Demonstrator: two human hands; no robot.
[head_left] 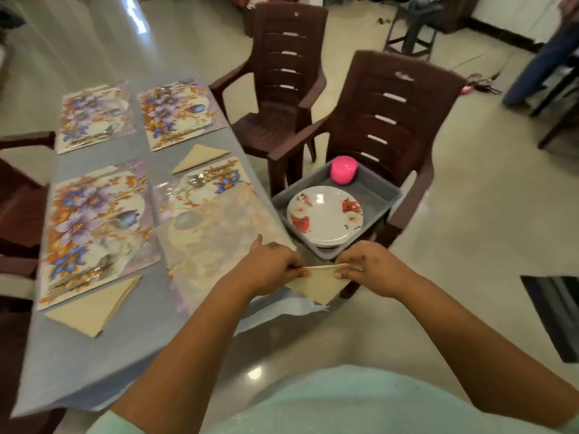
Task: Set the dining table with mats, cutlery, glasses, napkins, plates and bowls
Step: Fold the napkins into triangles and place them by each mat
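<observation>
On the table (94, 355), covered in a pale blue cloth, four flowered mats lie in two rows. Near the left edge a folded beige napkin (94, 308) lies just beside the near left mat (97, 227), which carries cutlery (94, 270) at its near end. Beyond it lies the far left mat (95, 115), and beside that the far right mat (180, 112). A second folded napkin (197, 158) lies between the far right mat and the near right mat (213, 220), where a fork (195, 180) rests at the far end. At the table's near right corner the left hand (269, 267) and the right hand (372, 267) each pinch one end of a cream napkin (316, 285), pulled taut between them above the corner. Right of the table, a grey tray (372, 195) sits on a brown chair (391, 120), holding stacked flowered plates (324, 216) and a pink cup (344, 170) at its far corner.
</observation>
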